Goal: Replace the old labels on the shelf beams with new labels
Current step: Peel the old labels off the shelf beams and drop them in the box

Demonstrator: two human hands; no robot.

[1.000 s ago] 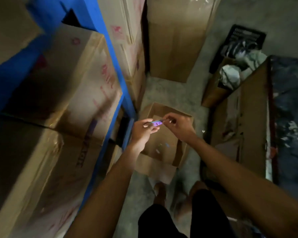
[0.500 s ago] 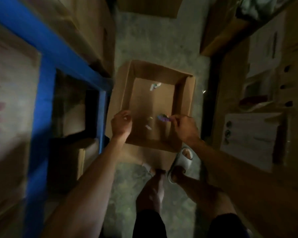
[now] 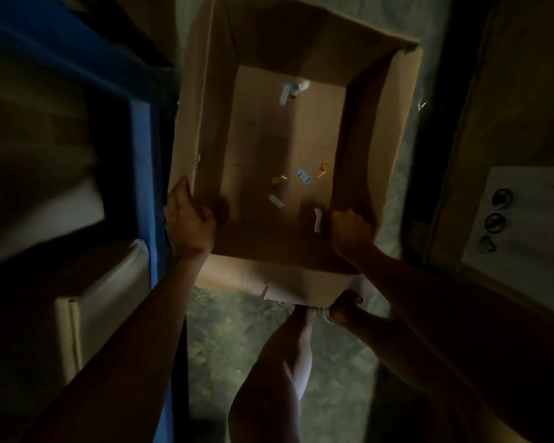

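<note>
An open cardboard box (image 3: 202, 100) stands on the floor below me. On its bottom lie several small label scraps: a blue one (image 3: 304, 176), a yellow one (image 3: 279, 179), an orange one (image 3: 322, 169) and white strips (image 3: 276, 200). My left hand (image 3: 187, 219) grips the near left corner of the box rim, thumb inside. My right hand (image 3: 351, 231) is curled over the near right corner. A white strip (image 3: 317, 220) pokes out beside its fingers; whether it is pinched I cannot tell. No purple label shows.
A blue shelf upright (image 3: 141, 187) and beam (image 3: 61, 49) stand close on the left, with cartons behind them. More cartons (image 3: 525, 219) wall in the right side. My legs and a foot (image 3: 346, 306) are on the narrow concrete floor just behind the box.
My view has dropped closer over the box. My right hand moved from above the box, where it held a purple label, to the near right corner. My left hand stays on the left rim.
</note>
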